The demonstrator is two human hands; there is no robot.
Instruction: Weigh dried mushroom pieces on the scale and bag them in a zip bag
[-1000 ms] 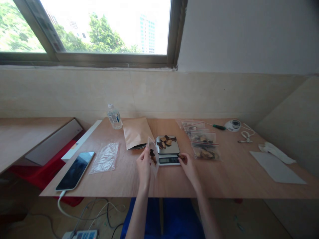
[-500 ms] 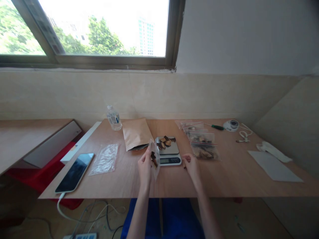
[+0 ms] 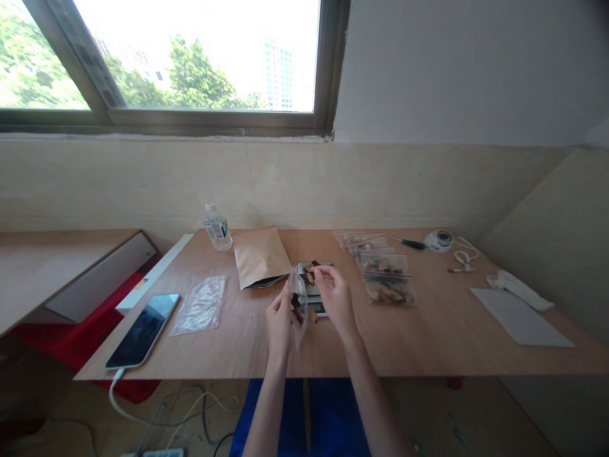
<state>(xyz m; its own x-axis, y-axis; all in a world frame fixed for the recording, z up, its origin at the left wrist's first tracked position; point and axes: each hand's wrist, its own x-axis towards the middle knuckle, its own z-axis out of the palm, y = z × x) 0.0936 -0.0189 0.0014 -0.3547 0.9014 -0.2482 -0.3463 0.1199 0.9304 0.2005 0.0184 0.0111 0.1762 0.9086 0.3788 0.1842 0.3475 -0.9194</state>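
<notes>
Beige wall tiles stand behind a light wooden table [image 3: 228, 352] beneath a metal-framed window [image 3: 204, 117]. The left hand [image 3: 280, 312] pinches a clear plastic zip bag [image 3: 299, 317] with dark-and-tan dried pieces [image 3: 295, 304] inside, left of a silver-topped white digital scale [image 3: 311, 291]. The right hand [image 3: 333, 289] is over the scale, thumb and fingertips drawn together; whether they grip anything, I cannot tell.

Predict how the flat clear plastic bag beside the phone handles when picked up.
The plastic bag is probably floppy: thin, see-through, wrinkled film. Likely light, since nothing bulky shows inside. Its edges may be fiddly to pinch, as it lies nearly flat on the tabletop; pushed, it would likely slide or crumple.
</notes>
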